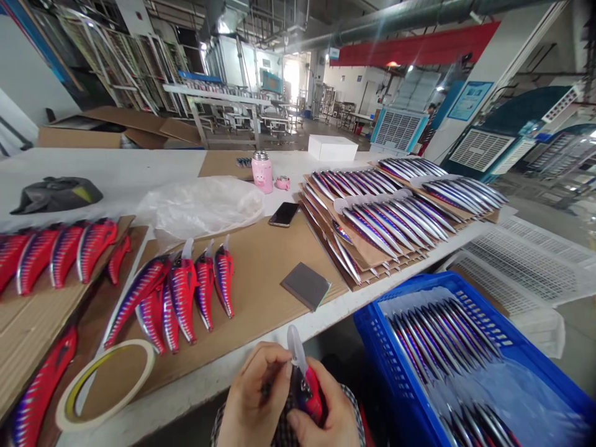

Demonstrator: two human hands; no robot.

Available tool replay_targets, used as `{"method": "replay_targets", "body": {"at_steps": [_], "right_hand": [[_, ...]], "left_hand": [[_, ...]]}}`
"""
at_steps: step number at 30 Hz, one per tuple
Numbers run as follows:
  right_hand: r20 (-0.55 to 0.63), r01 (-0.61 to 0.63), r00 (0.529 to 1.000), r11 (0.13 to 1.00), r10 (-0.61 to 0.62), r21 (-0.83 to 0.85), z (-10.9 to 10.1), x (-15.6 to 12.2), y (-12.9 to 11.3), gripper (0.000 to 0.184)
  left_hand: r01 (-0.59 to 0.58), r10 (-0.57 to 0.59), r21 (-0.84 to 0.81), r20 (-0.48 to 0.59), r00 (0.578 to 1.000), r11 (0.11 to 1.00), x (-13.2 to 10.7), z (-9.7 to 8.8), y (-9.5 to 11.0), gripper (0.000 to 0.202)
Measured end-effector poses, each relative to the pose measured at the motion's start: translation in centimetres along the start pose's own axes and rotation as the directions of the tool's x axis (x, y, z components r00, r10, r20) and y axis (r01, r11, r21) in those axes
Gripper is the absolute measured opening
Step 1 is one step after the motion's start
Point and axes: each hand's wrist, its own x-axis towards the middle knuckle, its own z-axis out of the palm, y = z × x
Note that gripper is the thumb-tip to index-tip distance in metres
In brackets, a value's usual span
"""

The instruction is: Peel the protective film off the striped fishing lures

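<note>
While the right hand (326, 417) grips the red lure (308, 388) just below the table's (209, 377) near edge, the left hand (258, 397) pinches its clear lip (295, 344), which probably wants light, steady pressure.

Bare fingers (269, 366), black-and-white checked clothing (357, 405)

Left grip (254, 397) pinched, right grip (326, 419) seemingly curled, close together
</note>
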Motion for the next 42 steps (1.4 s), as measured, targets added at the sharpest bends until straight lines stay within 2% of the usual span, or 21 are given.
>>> {"method": "replay_targets", "body": {"at_steps": [2,4,8,11,16,19,21,23,27,29,31,33,37,42], "right_hand": [[-0.008,0.002,1.000,0.999,-0.003,-0.049,0.0,0.0,0.1,0.058],[-0.002,0.007,1.000,0.995,-0.008,-0.095,0.1,0.0,0.1,0.060],[-0.013,0.003,1.000,0.980,-0.006,-0.200,0.0,0.1,0.0,0.062],[-0.039,0.018,0.999,0.961,-0.030,-0.275,0.0,0.0,-0.1,0.060],[-0.033,0.039,0.998,0.946,-0.052,-0.321,-0.1,-0.1,-0.4,0.060],[-0.024,-0.007,1.000,0.960,0.000,-0.280,-0.2,0.0,-0.8,0.063],[-0.006,-0.058,0.998,0.975,0.058,-0.216,-0.2,0.1,-1.0,0.063],[0.022,-0.096,0.995,0.986,0.100,-0.136,-0.2,0.2,-1.1,0.063],[0.055,-0.105,0.993,0.994,0.105,-0.011,-0.4,0.6,-1.2,0.059],[0.072,-0.108,0.992,0.994,0.106,0.018,-0.5,0.7,-1.3,0.057],[0.090,-0.119,0.989,0.993,0.116,0.023,-0.7,0.8,-1.3,0.056],[0.099,-0.120,0.988,0.993,0.117,0.020,-0.7,0.8,-1.3,0.057],[0.085,-0.090,0.992,0.996,0.089,0.009,-0.5,0.6,-0.8,0.058],[0.031,-0.089,0.995,0.991,0.093,-0.102,-0.4,0.2,0.1,0.063]], "left_hand": [[-0.012,0.012,-0.055,-0.003,1.000,0.998,-0.1,-0.1,-0.5,0.010],[-0.058,0.059,-0.033,0.029,0.998,0.998,-0.2,-0.3,-0.9,0.012],[-0.185,0.177,0.155,0.067,0.982,0.970,0.1,-1.1,-1.3,0.018],[-0.203,0.190,0.236,0.078,0.979,0.950,0.3,-1.2,-1.0,0.014],[-0.096,0.095,0.151,0.019,0.995,0.984,0.2,-0.7,-0.7,0.008],[0.113,-0.112,-0.072,0.017,0.994,0.991,0.0,-0.4,-0.8,0.003],[0.259,-0.256,-0.267,0.046,0.966,0.928,-0.1,-0.4,-0.8,0.006],[0.341,-0.337,-0.405,0.085,0.938,0.848,-0.2,-0.6,-0.7,0.012],[0.455,-0.413,-0.508,0.201,0.888,0.731,-0.2,-1.3,-0.8,0.018],[0.504,-0.441,-0.566,0.257,0.860,0.652,-0.3,-1.5,-1.0,0.028],[0.528,-0.477,-0.622,0.268,0.837,0.578,-0.4,-1.6,-1.0,0.035],[0.536,-0.513,-0.637,0.245,0.823,0.554,-0.5,-1.7,-0.9,0.032],[0.524,-0.489,-0.582,0.234,0.840,0.622,-0.3,-1.6,-0.5,0.025],[0.478,-0.429,-0.557,0.227,0.874,0.679,0.2,-0.9,0.3,0.017]]}}
